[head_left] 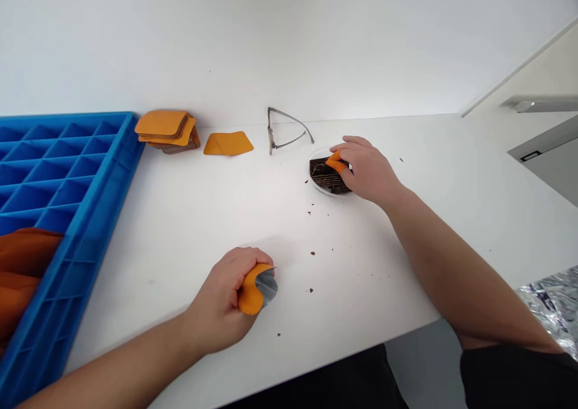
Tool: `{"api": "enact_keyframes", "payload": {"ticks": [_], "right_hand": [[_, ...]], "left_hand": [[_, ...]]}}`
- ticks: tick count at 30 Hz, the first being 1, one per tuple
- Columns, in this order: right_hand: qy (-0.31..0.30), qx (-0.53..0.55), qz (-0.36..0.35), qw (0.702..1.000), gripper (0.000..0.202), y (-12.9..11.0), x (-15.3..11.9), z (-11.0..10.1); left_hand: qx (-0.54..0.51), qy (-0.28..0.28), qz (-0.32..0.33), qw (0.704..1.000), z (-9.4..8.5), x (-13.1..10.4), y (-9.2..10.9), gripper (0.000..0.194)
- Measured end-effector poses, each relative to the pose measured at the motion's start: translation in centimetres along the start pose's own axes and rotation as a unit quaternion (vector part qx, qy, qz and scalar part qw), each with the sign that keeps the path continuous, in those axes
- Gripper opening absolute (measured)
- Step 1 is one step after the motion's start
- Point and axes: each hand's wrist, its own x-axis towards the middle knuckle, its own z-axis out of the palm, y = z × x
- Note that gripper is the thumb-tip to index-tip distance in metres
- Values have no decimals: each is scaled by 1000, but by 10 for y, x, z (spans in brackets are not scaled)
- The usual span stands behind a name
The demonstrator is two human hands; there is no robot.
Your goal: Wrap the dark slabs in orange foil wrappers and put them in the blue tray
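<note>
Left hand (228, 297) curled around an orange pouch (250, 294), the fingers closed on its sides; the pouch's mouth gapes toward the right, showing a silvery-grey lining; it is held at the near part of the white table (180, 216); right hand (372, 171) at a round clear dish (332, 195), thumb and forefinger in orange covers (336, 164), their tips close together over dark brown, ridged pieces (326, 182); whether anything is pinched there cannot be told; dark crumbs (312, 253) lie scattered nearby.
</note>
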Motion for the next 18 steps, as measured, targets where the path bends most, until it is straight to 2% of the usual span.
{"api": "enact_keyframes", "payload": {"ticks": [6,12,18], "right_hand": [[-6,-18,-38,999,21,0,2,-4],[42,-2,-61,997,23,4,-4,-11],[18,53,-10,998,20,2,-7,-10]], "left_hand": [[-6,2,-8,1000,0,0,1,11],[-44,7,-49,998,0,2,4,13],[-62,11,-60,996,1,1,5,16]]}}
